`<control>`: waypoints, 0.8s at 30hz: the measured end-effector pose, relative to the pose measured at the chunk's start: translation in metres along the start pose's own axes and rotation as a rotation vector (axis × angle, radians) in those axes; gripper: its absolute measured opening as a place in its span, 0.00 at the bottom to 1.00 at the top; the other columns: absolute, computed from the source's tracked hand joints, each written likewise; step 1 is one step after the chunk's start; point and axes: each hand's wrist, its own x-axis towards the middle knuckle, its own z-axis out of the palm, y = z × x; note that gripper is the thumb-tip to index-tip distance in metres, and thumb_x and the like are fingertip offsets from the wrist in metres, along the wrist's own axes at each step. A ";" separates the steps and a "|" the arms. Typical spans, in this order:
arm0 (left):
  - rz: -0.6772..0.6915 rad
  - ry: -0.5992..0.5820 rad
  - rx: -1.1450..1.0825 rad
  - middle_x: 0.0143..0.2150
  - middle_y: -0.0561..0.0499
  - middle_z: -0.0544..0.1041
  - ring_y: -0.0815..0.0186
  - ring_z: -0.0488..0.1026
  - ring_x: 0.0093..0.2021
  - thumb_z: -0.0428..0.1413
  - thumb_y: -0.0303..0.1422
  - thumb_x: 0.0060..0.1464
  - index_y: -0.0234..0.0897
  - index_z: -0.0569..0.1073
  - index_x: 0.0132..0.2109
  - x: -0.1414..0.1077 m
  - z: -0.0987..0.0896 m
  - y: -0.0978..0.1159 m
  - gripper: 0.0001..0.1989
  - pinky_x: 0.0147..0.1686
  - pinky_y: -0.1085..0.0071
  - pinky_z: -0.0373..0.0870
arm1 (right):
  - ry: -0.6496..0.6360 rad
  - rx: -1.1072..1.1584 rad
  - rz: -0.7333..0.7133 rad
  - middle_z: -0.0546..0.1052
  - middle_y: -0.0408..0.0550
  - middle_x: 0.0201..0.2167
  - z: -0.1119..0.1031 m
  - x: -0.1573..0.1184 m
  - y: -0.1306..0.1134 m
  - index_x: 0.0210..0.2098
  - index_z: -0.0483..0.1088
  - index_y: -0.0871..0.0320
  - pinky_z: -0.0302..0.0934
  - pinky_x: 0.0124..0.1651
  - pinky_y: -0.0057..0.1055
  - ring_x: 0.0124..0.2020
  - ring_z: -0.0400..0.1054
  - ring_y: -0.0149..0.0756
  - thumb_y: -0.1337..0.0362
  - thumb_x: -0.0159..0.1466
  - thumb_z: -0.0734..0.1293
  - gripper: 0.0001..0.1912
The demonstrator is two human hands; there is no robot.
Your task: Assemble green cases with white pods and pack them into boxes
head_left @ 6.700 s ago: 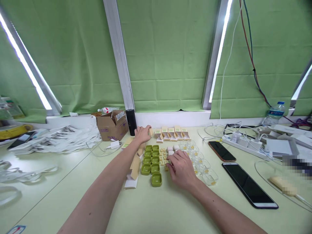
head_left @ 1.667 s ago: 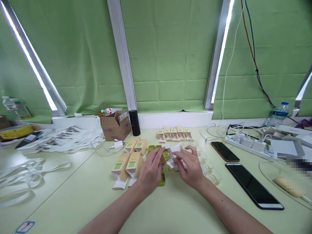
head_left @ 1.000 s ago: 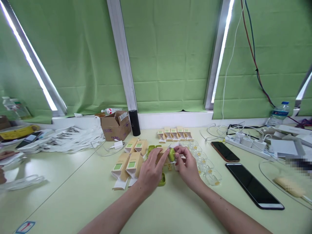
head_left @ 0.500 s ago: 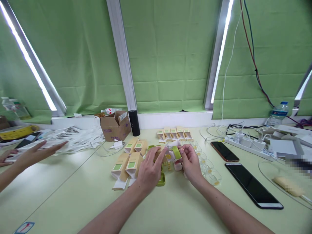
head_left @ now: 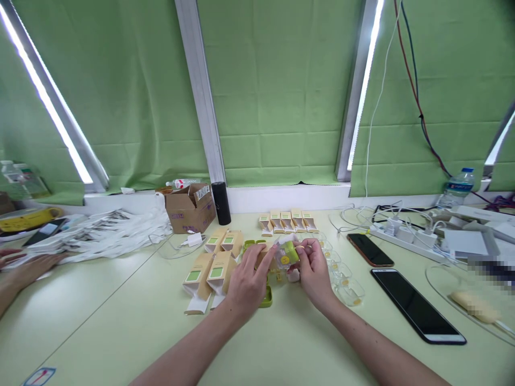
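A small green case (head_left: 290,250) with a clear plastic part and a round yellow sticker is pinched in my right hand (head_left: 317,272). My left hand (head_left: 248,276) is closed round a small brown cardboard box, mostly hidden by its fingers, whose end meets the clear part. Whether the case is partly inside the box I cannot tell. Below the hands lie green cases (head_left: 265,297), partly covered. Several clear plastic cases (head_left: 349,292) with yellow stickers lie right of my right hand. Left of my left hand are open brown boxes (head_left: 219,272) with green labels and white flaps.
Farther back stands a row of small brown boxes (head_left: 286,221). Two phones (head_left: 418,305) and a power strip (head_left: 396,236) with tangled cables lie at right. A carton (head_left: 191,209) and black cylinder (head_left: 221,203) stand behind. A co-worker's hands (head_left: 34,268) touch white sheets (head_left: 116,228).
The green case has turned and shifted slightly left towards the box, showing more of its yellow sticker. The co-worker's raised hand has moved left and down onto the white sheets.
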 end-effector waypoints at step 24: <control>-0.871 0.202 -1.665 0.61 0.43 0.79 0.55 0.79 0.57 0.65 0.34 0.61 0.45 0.59 0.70 0.016 0.003 -0.023 0.36 0.57 0.55 0.80 | -0.955 -0.769 0.182 0.80 0.44 0.36 -0.028 0.004 -0.051 0.37 0.73 0.55 0.58 0.36 0.29 0.36 0.70 0.35 0.68 0.65 0.69 0.03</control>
